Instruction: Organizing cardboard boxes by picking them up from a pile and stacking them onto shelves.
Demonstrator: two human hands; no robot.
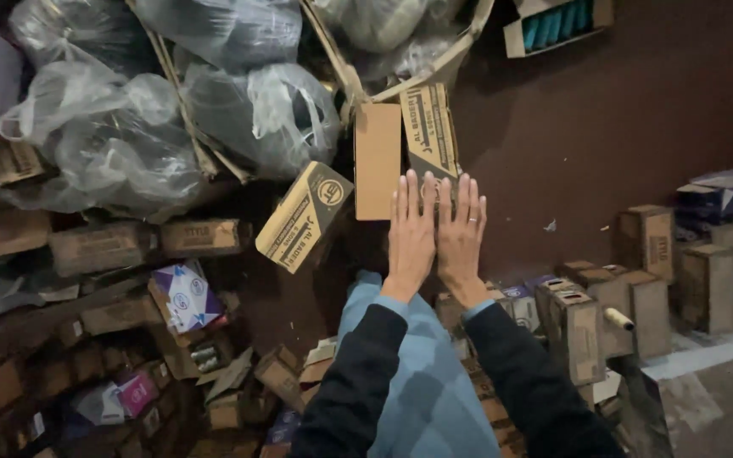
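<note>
My left hand (411,235) and my right hand (461,236) are stretched out side by side, palms down, fingers straight and slightly apart; neither holds anything. A ring shows on my right hand. Just beyond the fingertips lie two long brown cardboard boxes, one plain (377,159) and one printed (430,129). A third printed brown box (303,215) lies tilted to the left of my left hand. My dark sleeves and light blue trousers (422,382) fill the lower middle.
Clear plastic bags (120,127) are heaped at upper left. Many small brown and purple-white cartons (181,293) lie scattered at lower left. Upright brown cartons (591,318) stand at right on the dark red floor (604,127). A tray of teal items (553,24) sits at the top.
</note>
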